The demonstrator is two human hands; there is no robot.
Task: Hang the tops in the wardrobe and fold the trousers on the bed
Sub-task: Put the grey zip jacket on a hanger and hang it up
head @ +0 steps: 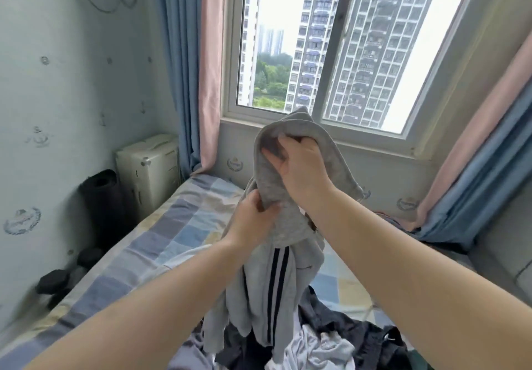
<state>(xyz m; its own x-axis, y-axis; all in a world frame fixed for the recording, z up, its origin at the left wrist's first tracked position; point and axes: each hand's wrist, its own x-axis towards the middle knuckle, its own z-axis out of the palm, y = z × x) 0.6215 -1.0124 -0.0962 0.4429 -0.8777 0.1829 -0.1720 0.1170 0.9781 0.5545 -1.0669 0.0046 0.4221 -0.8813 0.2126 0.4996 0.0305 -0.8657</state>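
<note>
Garment: we see a grey garment (267,283) with dark stripes down one side held up in the air over the bed (161,231); whether it is a top or trousers we cannot tell, since it hangs bunched.
Upper part: its top edge is folded over in a hood-like curve in front of the window (325,44), and the rest drops straight down toward the pile below.
Right hand: the right hand (302,168) is raised highest, fingers curled into the folded grey cloth near its top, gripping it.
Left hand: the left hand (253,220) sits lower and just to the left, thumb and fingers pinching a fold of the same garment.
Both hands: we see them close together, one above the other, both clamped on the grey cloth.
Clothes pile: a heap of dark and pale clothes (325,343) lies on the bed at the bottom of the view, with the garment's lower hem touching or just over it.
Bed: covered with a checked sheet in blue, cream and lilac squares.
Left side: a cream box-like appliance (149,173) stands against the wall beside a dark rolled mat (100,194), and dark dumbbells (54,280) lie on the floor.
Curtains: blue and pink curtains (190,67) hang at each side of the window.
</note>
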